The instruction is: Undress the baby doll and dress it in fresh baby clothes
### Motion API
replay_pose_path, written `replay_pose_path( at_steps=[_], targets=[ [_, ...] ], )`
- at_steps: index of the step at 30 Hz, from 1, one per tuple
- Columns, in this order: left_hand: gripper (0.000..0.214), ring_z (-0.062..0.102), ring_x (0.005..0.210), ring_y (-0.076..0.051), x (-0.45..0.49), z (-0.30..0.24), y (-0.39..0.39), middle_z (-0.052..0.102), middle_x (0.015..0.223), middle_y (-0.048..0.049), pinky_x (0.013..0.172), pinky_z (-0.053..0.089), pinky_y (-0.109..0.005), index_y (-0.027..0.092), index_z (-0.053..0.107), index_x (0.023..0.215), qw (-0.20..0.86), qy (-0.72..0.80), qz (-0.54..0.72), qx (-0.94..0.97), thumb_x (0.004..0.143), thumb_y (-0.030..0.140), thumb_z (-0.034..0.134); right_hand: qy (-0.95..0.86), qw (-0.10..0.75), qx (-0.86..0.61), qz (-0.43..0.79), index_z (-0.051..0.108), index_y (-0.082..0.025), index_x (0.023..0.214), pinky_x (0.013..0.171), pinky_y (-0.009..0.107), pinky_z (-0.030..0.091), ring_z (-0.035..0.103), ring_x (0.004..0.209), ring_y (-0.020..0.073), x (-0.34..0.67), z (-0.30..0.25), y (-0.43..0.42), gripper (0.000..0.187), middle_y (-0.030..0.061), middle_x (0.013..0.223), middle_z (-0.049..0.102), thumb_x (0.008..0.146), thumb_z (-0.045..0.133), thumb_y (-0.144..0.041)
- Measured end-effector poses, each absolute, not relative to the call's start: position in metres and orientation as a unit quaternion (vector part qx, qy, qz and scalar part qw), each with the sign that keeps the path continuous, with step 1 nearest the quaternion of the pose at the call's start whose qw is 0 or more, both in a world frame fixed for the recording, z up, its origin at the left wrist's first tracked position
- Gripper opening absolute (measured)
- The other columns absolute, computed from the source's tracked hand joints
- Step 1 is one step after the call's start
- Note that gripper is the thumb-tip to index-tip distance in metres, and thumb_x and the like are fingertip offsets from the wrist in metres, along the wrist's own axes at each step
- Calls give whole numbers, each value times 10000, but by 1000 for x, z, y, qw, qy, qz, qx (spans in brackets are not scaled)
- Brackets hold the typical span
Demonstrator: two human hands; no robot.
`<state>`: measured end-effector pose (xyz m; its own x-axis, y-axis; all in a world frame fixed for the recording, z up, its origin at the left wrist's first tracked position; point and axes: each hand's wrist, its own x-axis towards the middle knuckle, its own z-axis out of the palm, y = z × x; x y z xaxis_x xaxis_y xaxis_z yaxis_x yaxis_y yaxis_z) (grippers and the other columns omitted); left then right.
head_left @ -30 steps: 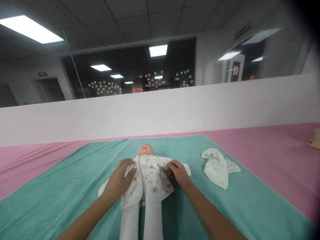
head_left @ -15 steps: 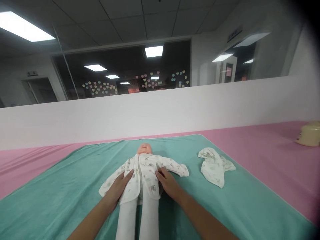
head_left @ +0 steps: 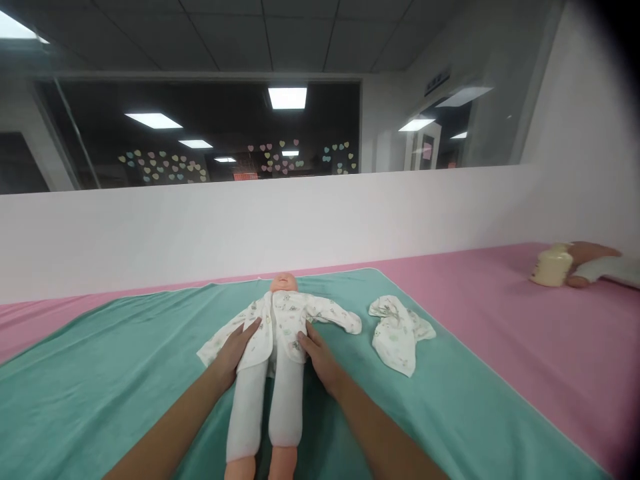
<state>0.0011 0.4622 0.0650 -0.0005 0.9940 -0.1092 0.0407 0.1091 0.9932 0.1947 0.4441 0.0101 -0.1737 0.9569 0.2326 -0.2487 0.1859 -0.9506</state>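
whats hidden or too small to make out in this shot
From the head view:
baby doll's feet: partly cut off by the bottom edge
printed baby jacket under the left hand and right hand: hidden by those hands
folded printed garment: print too small to read
hand behind the cream bottle: blurred, its arm cut off by the right edge

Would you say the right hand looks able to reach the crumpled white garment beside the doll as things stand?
Probably yes: the right hand rests at the edge of the doll's jacket, and the crumpled garment lies nearby on the same green towel, with only bare towel between them.
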Motion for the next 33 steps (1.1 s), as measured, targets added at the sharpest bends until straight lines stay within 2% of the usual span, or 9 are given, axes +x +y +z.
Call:
replay_pose_path(
  at_steps=[5, 9, 11, 13, 16, 18, 24, 28, 33],
  targets=[
    [650, 507, 1161, -258, -8, 44, 468, 465, 1334, -117, 958, 445, -355, 159, 469, 1265, 494, 532, 485, 488, 756, 557, 540, -571, 503, -360, 539, 304, -351, 1362, 1126, 381, 155, 176, 1368, 159, 202, -2, 459, 616, -56, 1466, 208, 810, 476, -565],
    [585, 422, 1243, -252, -19, 30, 468, 406, 1384, -70, 1043, 363, -367, 191, 513, 1221, 426, 579, 480, 502, 759, 548, 536, -647, 485, -489, 328, 472, -329, 1248, 1005, 344, 349, 466, 1174, 162, 216, -2, 469, 454, -13, 1296, 490, 843, 428, -528],
    [570, 346, 1294, -247, -23, 27, 468, 370, 1408, -48, 1088, 294, -369, 202, 524, 1207, 396, 603, 464, 515, 766, 563, 511, -650, 468, -566, 196, 558, -278, 1151, 988, 340, 355, 502, 1102, 177, 233, 3, 473, 370, 18, 1188, 565, 846, 438, -450],
    [586, 289, 1323, -245, -25, 24, 468, 354, 1419, -35, 1114, 233, -374, 210, 508, 1223, 373, 615, 449, 530, 771, 582, 487, -611, 477, -617, 133, 563, -199, 1139, 1060, 400, 234, 411, 1190, 227, 256, 7, 475, 351, 85, 1210, 533, 835, 435, -319],
    [618, 268, 1334, -241, -27, 17, 471, 343, 1427, -26, 1116, 214, -378, 225, 452, 1270, 344, 617, 436, 558, 784, 607, 443, -533, 479, -696, 44, 488, -105, 1215, 1065, 513, -94, 72, 1352, 297, 295, 5, 476, 464, 156, 1394, 309, 755, 440, -143],
    [596, 282, 1328, -235, -28, 12, 474, 354, 1421, -31, 1111, 215, -384, 236, 449, 1265, 334, 601, 440, 577, 800, 607, 414, -459, 429, -778, -30, 475, -103, 1225, 1046, 529, -121, 49, 1353, 305, 317, 0, 475, 538, 143, 1426, 258, 688, 453, -82],
    [522, 422, 1224, -237, -28, 9, 471, 457, 1333, -78, 1043, 312, -396, 213, 453, 1235, 316, 582, 461, 591, 831, 540, 401, -404, 454, -794, -2, 538, -158, 1176, 989, 531, 216, 428, 1144, 334, 348, -3, 468, 516, 148, 1206, 512, 676, 441, -76],
    [495, 505, 1120, -221, -29, 16, 464, 525, 1243, -90, 945, 410, -351, 199, 450, 1225, 293, 560, 484, 605, 829, 494, 433, -406, 539, -735, 62, 609, -200, 1063, 888, 465, 376, 540, 996, 290, 346, 4, 468, 392, 105, 1080, 599, 712, 439, -156],
    [382, 519, 1087, -215, -30, 20, 457, 531, 1216, -73, 934, 411, -376, 210, 489, 1171, 211, 542, 508, 635, 850, 411, 433, -386, 698, -559, 225, 416, -195, 1267, 718, 385, 496, 618, 809, 218, 338, 15, 467, 556, 97, 1037, 621, 756, 491, -399]
  ],
)
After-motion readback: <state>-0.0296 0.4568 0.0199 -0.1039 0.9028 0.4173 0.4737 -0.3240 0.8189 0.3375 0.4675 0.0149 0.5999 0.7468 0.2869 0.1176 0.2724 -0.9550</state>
